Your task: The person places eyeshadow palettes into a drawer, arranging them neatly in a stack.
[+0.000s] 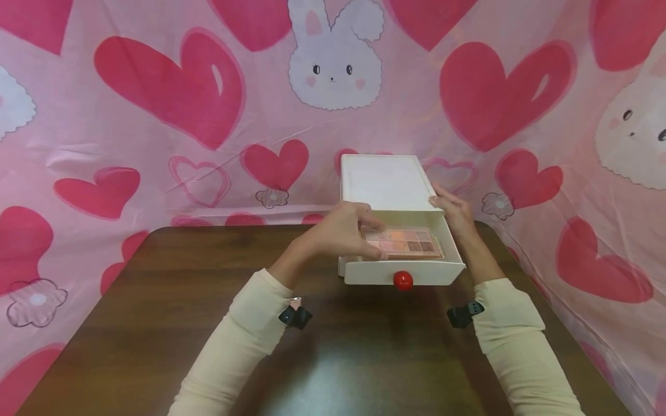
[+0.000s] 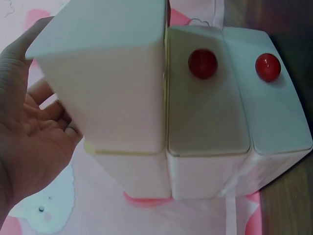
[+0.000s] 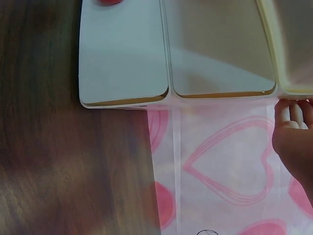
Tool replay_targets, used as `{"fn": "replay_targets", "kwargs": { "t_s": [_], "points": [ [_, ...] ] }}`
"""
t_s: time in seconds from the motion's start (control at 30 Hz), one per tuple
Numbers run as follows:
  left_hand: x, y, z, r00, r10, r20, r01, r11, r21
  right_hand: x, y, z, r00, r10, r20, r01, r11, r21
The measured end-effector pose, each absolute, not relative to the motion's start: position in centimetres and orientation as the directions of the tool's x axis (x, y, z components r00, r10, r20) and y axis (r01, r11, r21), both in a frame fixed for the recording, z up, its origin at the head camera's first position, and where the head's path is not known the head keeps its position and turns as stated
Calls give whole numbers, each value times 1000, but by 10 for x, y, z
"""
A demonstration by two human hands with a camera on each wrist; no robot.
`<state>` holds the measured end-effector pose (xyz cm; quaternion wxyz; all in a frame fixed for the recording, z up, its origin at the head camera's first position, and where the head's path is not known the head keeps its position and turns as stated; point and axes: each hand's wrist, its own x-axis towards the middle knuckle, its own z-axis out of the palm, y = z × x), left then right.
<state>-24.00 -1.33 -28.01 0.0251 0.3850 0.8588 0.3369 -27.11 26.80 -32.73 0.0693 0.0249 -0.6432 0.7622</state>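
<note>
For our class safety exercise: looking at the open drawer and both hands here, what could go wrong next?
1. The top drawer is pulled far out; it might tip or slide free.
2. The left hand reaches over the eyeshadow palette; closing the drawer could pinch fingers.
3. Only the right hand steadies the white drawer box, which might shift.
</note>
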Motion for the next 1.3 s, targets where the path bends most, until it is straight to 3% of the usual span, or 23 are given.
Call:
{"fn": "replay_targets", "kwargs": {
  "t_s": [0.33, 0.8, 1.1, 1.3],
  "points": [
    [-242, 1, -283, -677, 716, 171, 668, 500, 551, -272, 266, -326, -987, 77, 142, -152, -146, -978],
    [-242, 16, -287, -635, 745, 204, 758, 552, 348, -273, 267, -327, -986, 85, 145, -158, -168, -973],
    [-242, 23, -286, -620, 762, 189, 770, 544, 333, -275, 266, -330, -986, 91, 143, -159, -200, -967],
    [-240, 17, -285, -649, 743, 164, 738, 562, 374, -275, 263, -330, -984, 87, 153, -168, -208, -964]
  ]
}}
